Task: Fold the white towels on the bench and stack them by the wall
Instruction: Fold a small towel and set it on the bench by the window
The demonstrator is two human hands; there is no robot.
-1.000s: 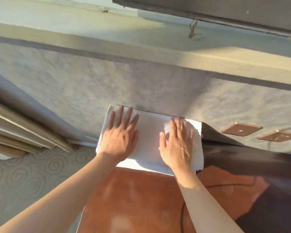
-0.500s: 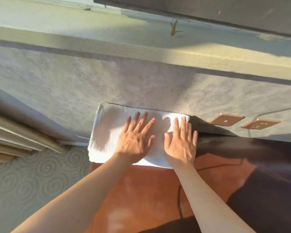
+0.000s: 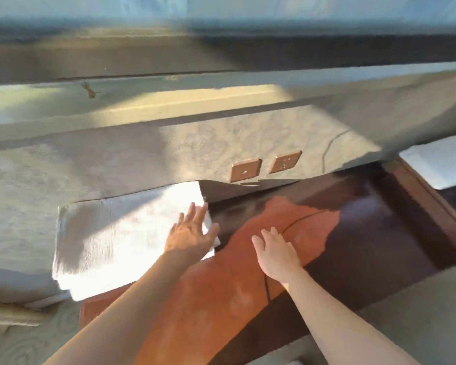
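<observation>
A folded white towel lies flat on the left end of the reddish-brown bench, pushed up against the grey wall. My left hand has straight fingers and lies over the towel's right edge. My right hand hovers with spread fingers over the bare bench top, to the right of the towel and holding nothing. Another white piece, blurred, lies at the far right beyond the bench's end.
Two copper-coloured socket plates sit on the wall just above the bench. A thin dark cable runs across the bench top. A patterned carpet and curtain folds show at the lower left.
The view has swung to the right. Both hands have slid rightward: the left one to the towel's right edge, the right one off the towel onto the bare bench.
</observation>
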